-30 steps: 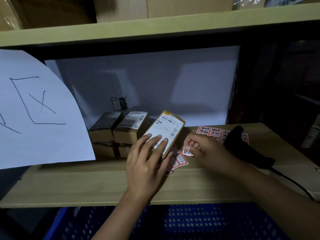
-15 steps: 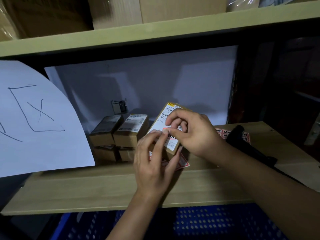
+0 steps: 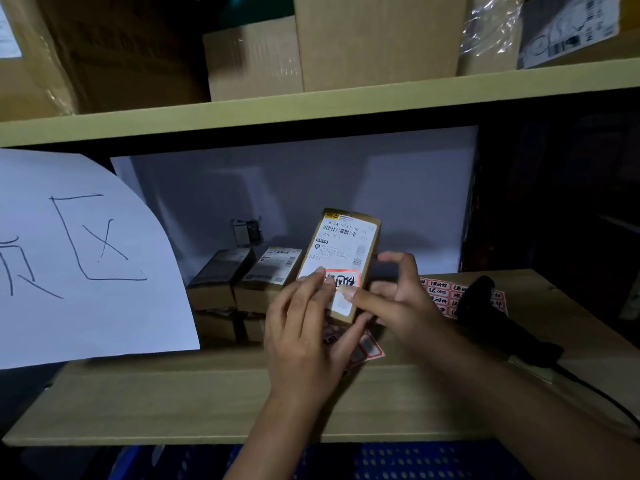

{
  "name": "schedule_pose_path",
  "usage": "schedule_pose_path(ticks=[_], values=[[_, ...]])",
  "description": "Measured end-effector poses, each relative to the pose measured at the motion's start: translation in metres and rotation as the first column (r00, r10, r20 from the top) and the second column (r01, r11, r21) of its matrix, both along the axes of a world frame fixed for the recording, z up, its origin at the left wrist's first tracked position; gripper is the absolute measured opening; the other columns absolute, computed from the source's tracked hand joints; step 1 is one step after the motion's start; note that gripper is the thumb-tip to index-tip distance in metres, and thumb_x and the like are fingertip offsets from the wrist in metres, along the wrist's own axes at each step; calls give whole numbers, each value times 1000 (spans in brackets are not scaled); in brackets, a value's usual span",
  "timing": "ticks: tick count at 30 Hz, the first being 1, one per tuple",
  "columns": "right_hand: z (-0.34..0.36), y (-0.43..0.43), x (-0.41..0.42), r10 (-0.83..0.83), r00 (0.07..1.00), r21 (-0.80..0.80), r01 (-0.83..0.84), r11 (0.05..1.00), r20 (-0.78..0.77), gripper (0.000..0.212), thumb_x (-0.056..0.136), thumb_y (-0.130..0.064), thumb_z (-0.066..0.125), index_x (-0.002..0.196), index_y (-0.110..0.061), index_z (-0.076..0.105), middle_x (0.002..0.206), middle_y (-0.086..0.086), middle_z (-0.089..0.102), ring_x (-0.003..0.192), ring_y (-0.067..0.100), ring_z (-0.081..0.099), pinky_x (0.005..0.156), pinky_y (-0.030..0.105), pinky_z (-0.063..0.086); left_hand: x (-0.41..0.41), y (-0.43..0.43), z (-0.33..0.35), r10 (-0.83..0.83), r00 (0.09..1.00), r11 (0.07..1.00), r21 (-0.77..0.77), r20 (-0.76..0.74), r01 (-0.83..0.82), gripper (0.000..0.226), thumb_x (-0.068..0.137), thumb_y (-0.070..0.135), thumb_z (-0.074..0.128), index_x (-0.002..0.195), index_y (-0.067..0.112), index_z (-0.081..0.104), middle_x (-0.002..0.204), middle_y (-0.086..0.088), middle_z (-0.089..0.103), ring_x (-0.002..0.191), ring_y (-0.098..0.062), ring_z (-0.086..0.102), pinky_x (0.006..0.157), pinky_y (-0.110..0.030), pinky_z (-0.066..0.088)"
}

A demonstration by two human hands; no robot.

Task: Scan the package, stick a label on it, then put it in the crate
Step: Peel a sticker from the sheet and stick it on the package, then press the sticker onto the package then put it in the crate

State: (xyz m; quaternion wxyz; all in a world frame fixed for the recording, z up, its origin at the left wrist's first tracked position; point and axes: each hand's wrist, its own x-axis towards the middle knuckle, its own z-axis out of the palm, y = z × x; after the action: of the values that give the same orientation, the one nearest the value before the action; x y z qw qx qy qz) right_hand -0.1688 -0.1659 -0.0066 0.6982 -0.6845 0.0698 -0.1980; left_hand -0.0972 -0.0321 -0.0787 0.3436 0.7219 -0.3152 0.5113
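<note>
1. Dim storage shelving fills the view: a pale wooden shelf board carries the work, with a second board close overhead and a white backing sheet behind.
2. A small brown cardboard package with a white printed shipping label is held tilted above the shelf. The left hand supports it from below and the front, its grip closed around the lower end.
3. The right hand pinches the package's right edge, one fingertip pressing a red-bordered sticker label onto its face.
4. Labelling looks nearly finished; I judge the scan done, since the black handheld scanner lies on the shelf to the right, partly covering a red sticker sheet.
5. Left to do: carry it to the blue perforated plastic crate, just below the shelf's front edge.
6. Stacked brown boxes crowd the back left, so withdrawing toward the front and downward looks clearest.
</note>
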Motion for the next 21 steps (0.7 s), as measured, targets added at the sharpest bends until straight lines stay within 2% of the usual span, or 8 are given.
schedule_pose_path(ticks=[2, 4, 6, 8, 11, 16, 18, 21], values=[[4, -6, -4, -5, 1000, 18, 5, 1000, -7, 63, 85, 0, 75, 132, -18, 37, 95, 12, 82, 84, 22, 80, 67, 27, 63, 0, 8, 4, -1, 1000, 994, 107, 29, -2, 63, 95, 60, 71, 133, 9, 72, 140, -5, 71, 122, -26, 63, 119, -24, 38], [8, -12, -9, 14, 1000, -2, -14, 1000, -28, 63, 85, -1, 75, 133, -19, 38, 105, 18, 79, 93, 30, 79, 80, 40, 65, 3, 16, 5, 24, 997, 979, 201, 72, -38, 66, 96, 62, 69, 141, 13, 67, 145, -5, 69, 124, -30, 65, 116, -35, 47], [10, -16, -11, 40, 998, -21, -41, 999, -50, 60, 86, -2, 74, 131, -19, 40, 106, 18, 80, 96, 33, 79, 88, 46, 62, 7, 20, 5, 5, 996, 966, 257, 89, -28, 63, 100, 58, 67, 145, 15, 63, 150, -7, 64, 132, -36, 64, 115, -45, 53], [10, -19, -11, 48, 997, -22, -49, 999, -66, 57, 87, 0, 73, 130, -18, 41, 104, 17, 81, 97, 34, 78, 89, 47, 62, 9, 19, 4, -87, 994, 959, 277, 69, 64, 57, 106, 50, 60, 148, 11, 60, 156, -7, 59, 143, -37, 56, 124, -43, 45], [7, -25, -12, 65, 993, -5, -66, 998, -95, 58, 86, -3, 75, 132, -17, 43, 103, 16, 81, 97, 34, 78, 94, 53, 59, 3, 16, 3, -172, 985, 952, 257, 3, 165, 55, 109, 47, 54, 145, 5, 61, 153, -9, 59, 144, -39, 52, 133, -32, 31], [-5, -28, -32, 72, 988, -81, -84, 993, -137, 57, 85, -20, 79, 129, -25, 44, 112, 8, 80, 100, 27, 78, 92, 58, 59, -10, 27, 1, -243, 963, 905, 329, -120, 270, 59, 108, 48, 55, 149, 5, 57, 151, -14, 59, 148, -36, 47, 131, -37, 36], [-13, -23, -46, 25, 994, -208, -46, 977, -106, 65, 80, -32, 83, 131, -36, 42, 126, -6, 72, 110, 16, 73, 87, 53, 62, -19, 35, -3, -263, 954, 876, 379, -141, 298, 57, 108, 44, 58, 151, 7, 55, 152, -13, 57, 150, -35, 46, 127, -43, 41], [-24, -13, -76, 10, 999, -367, 4, 930, 36, 74, 79, -33, 78, 137, -47, 34, 130, -36, 57, 115, 3, 68, 83, 24, 60, -40, 47, -5, -273, 942, 867, 375, -193, 328, 55, 106, 41, 62, 151, 8, 56, 152, -11, 59, 151, -35, 46, 127, -47, 43]])
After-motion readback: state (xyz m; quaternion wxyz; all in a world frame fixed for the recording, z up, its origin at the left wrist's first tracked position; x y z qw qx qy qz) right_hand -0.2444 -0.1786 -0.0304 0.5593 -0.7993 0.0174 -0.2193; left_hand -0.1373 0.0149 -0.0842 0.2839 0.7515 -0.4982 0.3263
